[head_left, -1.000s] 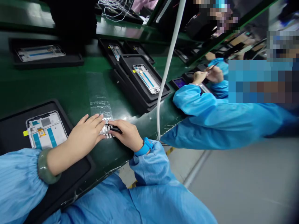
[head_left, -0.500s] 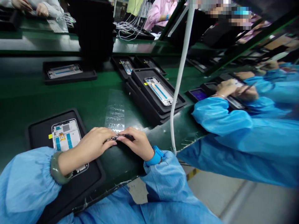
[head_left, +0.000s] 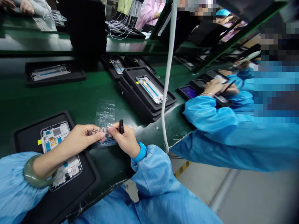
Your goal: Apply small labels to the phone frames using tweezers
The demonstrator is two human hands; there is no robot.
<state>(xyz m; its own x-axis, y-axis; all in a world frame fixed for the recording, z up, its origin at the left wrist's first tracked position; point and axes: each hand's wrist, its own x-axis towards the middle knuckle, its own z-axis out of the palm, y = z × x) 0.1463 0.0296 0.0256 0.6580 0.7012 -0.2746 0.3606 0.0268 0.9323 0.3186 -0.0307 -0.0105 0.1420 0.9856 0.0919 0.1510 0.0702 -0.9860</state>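
The left hand (head_left: 85, 137) pinches a narrow component strip (head_left: 99, 131) between thumb and fingertips; the strip's right end reaches the right hand (head_left: 123, 140), whose grip is closed on an upright black pen-shaped tool (head_left: 121, 126). Both hands sit over the green desk (head_left: 70, 93), beside a black tray (head_left: 21, 137) carrying a phone frame (head_left: 56, 137), below a clear film sheet (head_left: 105, 113)

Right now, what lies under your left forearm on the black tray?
A phone frame lies in the black tray. Its two ends show on either side of the left forearm, but the forearm covers its middle, so that part cannot be seen.
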